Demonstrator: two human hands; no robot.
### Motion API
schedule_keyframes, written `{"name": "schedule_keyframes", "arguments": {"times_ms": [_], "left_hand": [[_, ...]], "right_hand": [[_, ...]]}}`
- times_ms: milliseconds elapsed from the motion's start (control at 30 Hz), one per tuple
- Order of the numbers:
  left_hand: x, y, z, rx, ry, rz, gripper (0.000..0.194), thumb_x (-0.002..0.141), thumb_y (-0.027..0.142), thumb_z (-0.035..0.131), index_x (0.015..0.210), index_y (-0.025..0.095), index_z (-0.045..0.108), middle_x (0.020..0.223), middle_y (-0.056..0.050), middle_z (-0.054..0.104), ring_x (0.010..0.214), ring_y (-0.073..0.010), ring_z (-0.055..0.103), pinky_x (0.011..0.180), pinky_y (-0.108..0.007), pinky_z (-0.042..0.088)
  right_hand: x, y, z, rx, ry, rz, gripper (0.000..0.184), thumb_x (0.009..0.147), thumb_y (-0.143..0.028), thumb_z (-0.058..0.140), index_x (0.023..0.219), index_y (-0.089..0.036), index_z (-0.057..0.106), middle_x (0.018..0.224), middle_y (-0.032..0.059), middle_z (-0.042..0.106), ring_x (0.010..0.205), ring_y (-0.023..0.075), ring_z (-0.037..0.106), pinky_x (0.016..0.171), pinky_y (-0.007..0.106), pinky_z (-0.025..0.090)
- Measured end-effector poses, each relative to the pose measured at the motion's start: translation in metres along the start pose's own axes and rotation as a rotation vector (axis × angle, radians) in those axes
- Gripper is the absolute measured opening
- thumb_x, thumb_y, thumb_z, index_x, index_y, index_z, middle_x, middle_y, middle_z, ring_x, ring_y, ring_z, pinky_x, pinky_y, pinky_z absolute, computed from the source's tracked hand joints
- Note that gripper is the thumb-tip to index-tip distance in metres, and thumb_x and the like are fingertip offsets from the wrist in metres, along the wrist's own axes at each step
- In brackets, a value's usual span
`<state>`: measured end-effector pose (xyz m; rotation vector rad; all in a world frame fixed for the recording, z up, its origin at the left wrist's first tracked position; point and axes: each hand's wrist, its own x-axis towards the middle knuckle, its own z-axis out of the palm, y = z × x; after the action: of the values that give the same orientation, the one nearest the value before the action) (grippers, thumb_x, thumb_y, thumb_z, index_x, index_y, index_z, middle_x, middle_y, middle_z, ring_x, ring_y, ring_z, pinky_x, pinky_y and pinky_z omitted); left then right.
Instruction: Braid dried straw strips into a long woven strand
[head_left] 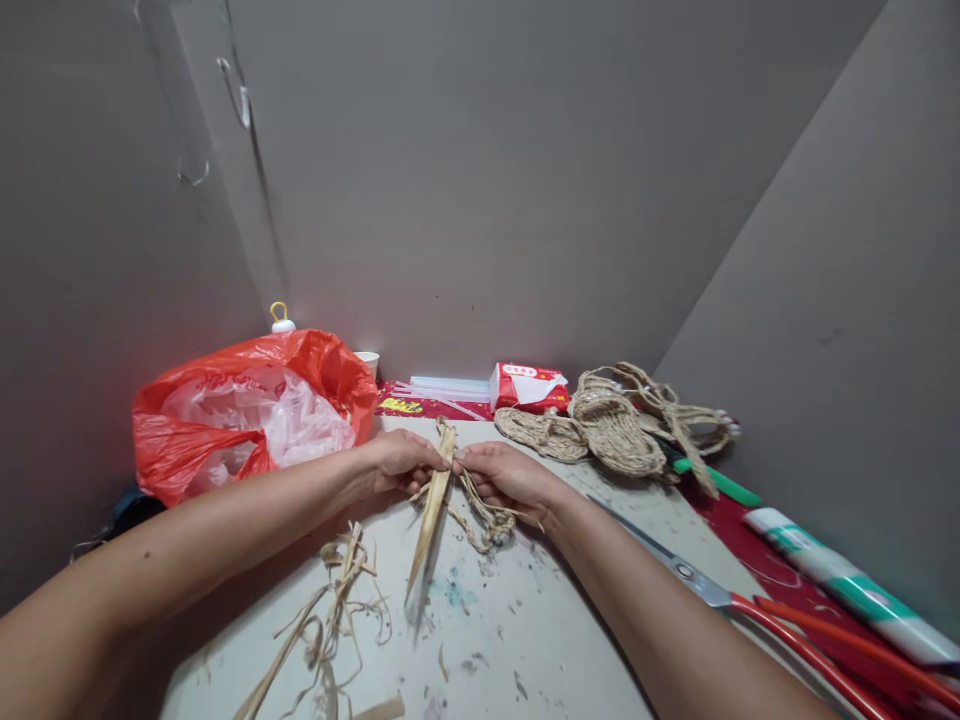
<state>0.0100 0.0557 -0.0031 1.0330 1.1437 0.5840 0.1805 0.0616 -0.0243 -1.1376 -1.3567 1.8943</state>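
Over the middle of the table, my left hand [405,460] pinches a flat, pale yellow dried leaf strip [430,530]. The strip's long pointed end hangs down toward me. My right hand [510,482] is closed beside it, fingertips almost meeting those of the left. Thin twisted straw cord [474,535] runs from the right fingers and dangles in a loose bunch under that hand. Where strip and cord meet is partly hidden by the fingers. Loose dried leaf scraps [337,600] lie on the table nearer me, left of the strip.
A red plastic bag [255,350] with a white liner stands at left. Behind are a paper cup [369,362] and red tissue pack [529,388]. Woven straw soles [615,430] lie at back right. Large orange-handled scissors [697,580] and a green-white roll [847,580] are at right.
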Motion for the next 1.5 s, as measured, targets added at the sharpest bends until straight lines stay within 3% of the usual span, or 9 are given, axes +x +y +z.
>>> {"name": "schedule_keyframes", "arguments": {"times_ms": [200,400,833,1100,1267,1500], "left_hand": [[0.002,-0.001,0.001,0.048,0.050,0.035,0.026,0.059,0.015,0.070,0.052,0.016,0.044,0.036,0.008,0.039,0.034,-0.0033,0.030,0.036,-0.016,0.023],[-0.004,0.002,0.001,0.077,0.044,0.039,0.010,0.069,0.012,0.059,0.059,0.013,0.055,0.045,0.005,0.049,0.040,-0.0049,0.039,0.040,-0.017,0.031],[0.004,0.004,0.002,0.256,0.073,0.076,0.021,0.071,0.015,0.060,0.053,0.016,0.049,0.036,0.007,0.042,0.032,-0.0056,0.036,0.036,-0.018,0.030],[-0.006,0.008,0.001,0.175,0.151,0.079,0.017,0.071,0.008,0.055,0.058,0.017,0.047,0.042,0.007,0.046,0.036,-0.0071,0.042,0.040,-0.020,0.036],[0.000,0.006,0.004,0.135,0.129,0.030,0.017,0.076,0.017,0.057,0.060,0.015,0.052,0.046,0.004,0.050,0.040,-0.0071,0.045,0.038,-0.018,0.031],[0.002,0.009,0.010,0.135,0.144,0.025,0.018,0.075,0.017,0.061,0.060,0.016,0.050,0.043,0.007,0.048,0.039,-0.0059,0.043,0.038,-0.016,0.033]], "right_hand": [[-0.001,0.001,0.003,-0.039,0.029,-0.026,0.027,0.065,-0.040,0.067,0.064,-0.018,0.052,0.039,-0.0124,0.028,0.035,0.0033,0.015,0.038,0.020,0.005],[0.000,0.004,0.005,-0.102,0.071,-0.087,0.029,0.066,-0.043,0.066,0.063,-0.018,0.052,0.036,-0.0128,0.026,0.034,0.0041,0.016,0.038,0.021,0.006],[-0.002,0.004,0.008,-0.132,0.104,-0.105,0.036,0.071,-0.040,0.065,0.055,-0.020,0.039,0.039,-0.0119,0.028,0.033,0.0030,0.016,0.034,0.021,0.007],[-0.003,0.002,0.005,-0.100,0.038,-0.073,0.034,0.071,-0.038,0.063,0.056,-0.021,0.038,0.038,-0.0119,0.028,0.032,0.0028,0.016,0.034,0.020,0.007],[-0.003,0.002,0.003,-0.084,0.008,-0.073,0.037,0.068,-0.041,0.067,0.057,-0.021,0.038,0.039,-0.0122,0.028,0.033,0.0023,0.016,0.034,0.019,0.007],[-0.003,0.004,0.002,-0.079,0.013,-0.092,0.033,0.072,-0.038,0.063,0.057,-0.020,0.040,0.038,-0.0115,0.029,0.033,0.0026,0.016,0.034,0.020,0.007]]}}
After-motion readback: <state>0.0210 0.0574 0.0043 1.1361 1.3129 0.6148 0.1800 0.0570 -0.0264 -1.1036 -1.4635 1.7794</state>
